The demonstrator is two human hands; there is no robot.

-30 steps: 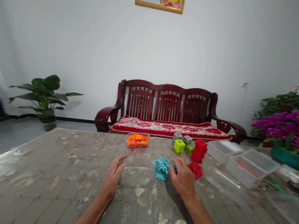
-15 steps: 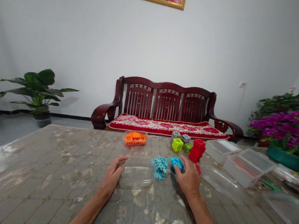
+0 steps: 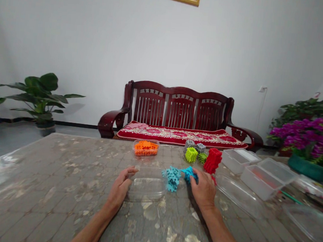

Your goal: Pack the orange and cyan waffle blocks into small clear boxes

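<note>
My left hand [image 3: 121, 185] grips the left rim of a clear plastic container [image 3: 147, 190] that lies on the table in front of me. Against the container's right end is a cluster of light-blue interlocking toy pieces [image 3: 172, 178]. My right hand [image 3: 204, 189] has its thumb and fingers closed around a stack of brighter blue interlocking pieces [image 3: 188, 173], partly hidden by the fingers. The blue stack's left end reaches close to the light-blue cluster; whether they touch I cannot tell.
Beyond my hands stand an orange-filled tub [image 3: 146, 149], lime pieces [image 3: 191, 154], grey pieces [image 3: 190, 145] and a red stack [image 3: 213, 160]. Clear lids [image 3: 241, 197] and translucent boxes [image 3: 262, 184] lie at right, near a flower pot [image 3: 312, 168]. A wooden bench [image 3: 179, 111] stands behind the table.
My right hand has shifted slightly, and the blue pieces in it now spread a little further left toward the light-blue cluster. My left hand stays at the container's edge.
</note>
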